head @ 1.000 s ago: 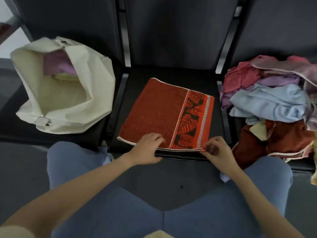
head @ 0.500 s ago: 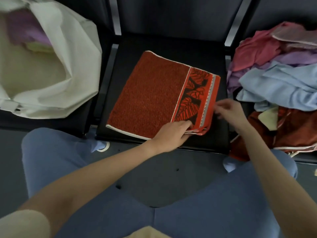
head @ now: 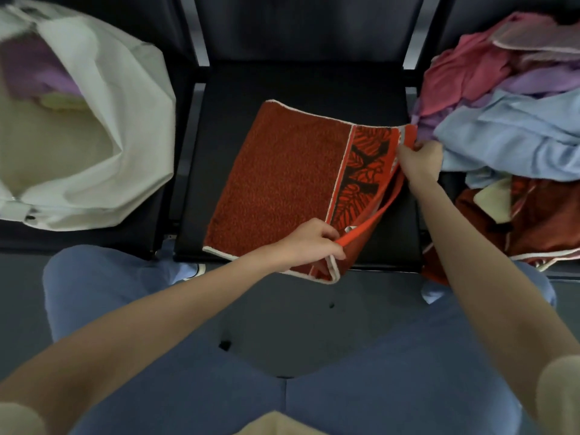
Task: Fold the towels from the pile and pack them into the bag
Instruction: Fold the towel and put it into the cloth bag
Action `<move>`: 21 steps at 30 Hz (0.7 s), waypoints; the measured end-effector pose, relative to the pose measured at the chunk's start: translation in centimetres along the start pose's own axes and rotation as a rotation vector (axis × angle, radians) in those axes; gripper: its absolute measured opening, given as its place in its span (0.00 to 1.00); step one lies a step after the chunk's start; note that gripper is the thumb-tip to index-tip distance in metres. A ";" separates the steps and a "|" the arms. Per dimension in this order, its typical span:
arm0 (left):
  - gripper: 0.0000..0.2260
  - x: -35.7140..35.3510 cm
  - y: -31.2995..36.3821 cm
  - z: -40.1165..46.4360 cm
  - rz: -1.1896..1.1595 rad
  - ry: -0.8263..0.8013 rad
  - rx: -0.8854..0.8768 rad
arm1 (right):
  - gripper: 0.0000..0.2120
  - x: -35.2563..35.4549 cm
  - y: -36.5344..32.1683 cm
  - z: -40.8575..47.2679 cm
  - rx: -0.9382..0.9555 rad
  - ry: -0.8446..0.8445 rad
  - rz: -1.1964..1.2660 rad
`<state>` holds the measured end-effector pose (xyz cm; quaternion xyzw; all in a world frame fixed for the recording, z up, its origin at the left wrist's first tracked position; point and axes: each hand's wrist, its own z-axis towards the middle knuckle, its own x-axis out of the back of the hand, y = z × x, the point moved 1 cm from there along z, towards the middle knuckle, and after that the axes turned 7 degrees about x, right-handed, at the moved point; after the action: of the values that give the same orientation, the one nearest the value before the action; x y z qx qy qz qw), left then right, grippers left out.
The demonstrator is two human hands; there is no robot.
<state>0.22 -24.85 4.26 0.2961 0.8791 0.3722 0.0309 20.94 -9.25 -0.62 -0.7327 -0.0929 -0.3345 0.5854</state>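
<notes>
Both hands pinch the red towel [head: 282, 171] — left hand [head: 310, 243] near corner; right hand [head: 419, 160] far.

— What has changed on the red towel [head: 282, 180]?
— Its right edge, flat a second ago, is now lifted. The near corner is pinched by the left hand [head: 309, 243]; the far corner has been reached and gripped by the right hand [head: 419, 161].

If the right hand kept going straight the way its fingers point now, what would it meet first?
The right hand, pinching the far corner of the orange towel, points away and slightly right. It would probably run first into the light blue towel at the near edge of the pile; depth is unclear.
</notes>
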 end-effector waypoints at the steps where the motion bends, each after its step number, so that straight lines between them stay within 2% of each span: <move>1: 0.04 -0.2 0.2 -0.3 -0.053 -0.035 0.009 | 0.17 0.5 -0.3 -0.1 -0.001 0.057 0.101; 4: 0.03 -0.2 0.6 -1.7 -0.181 -0.126 0.022 | 0.16 1.7 -2.2 -0.6 -0.072 0.127 0.315; 7: 0.05 0.7 0.1 -3.2 -0.209 -0.146 0.003 | 0.14 1.2 -5.7 -1.3 -0.045 0.052 0.430; 10: 0.06 2.4 -1.2 -4.8 -0.263 -0.106 0.003 | 0.12 -1.0 -9.7 -2.4 0.002 -0.037 0.383; 12: 0.01 3.5 -2.3 -5.7 -0.325 -0.067 0.013 | 0.12 -3.2 -11.6 -3.0 0.020 -0.069 0.331; 16: 0.07 5.5 -5.1 -6.3 -0.414 0.016 0.005 | 0.08 -8.2 -13.6 -4.6 0.030 -0.146 0.236; 18: 0.11 6.5 -6.7 -5.8 -0.311 0.124 0.007 | 0.08 -10.7 -13.9 -5.3 0.034 -0.160 0.190; 21: 0.13 7.7 -8.7 -4.7 -0.004 0.294 0.021 | 0.07 -13.9 -13.5 -6.1 0.025 -0.140 0.122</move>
<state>-11.71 -28.46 3.05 0.2372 0.8786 0.4021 -0.1005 0.95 -7.26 2.40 -0.7511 -0.0929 -0.2452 0.6058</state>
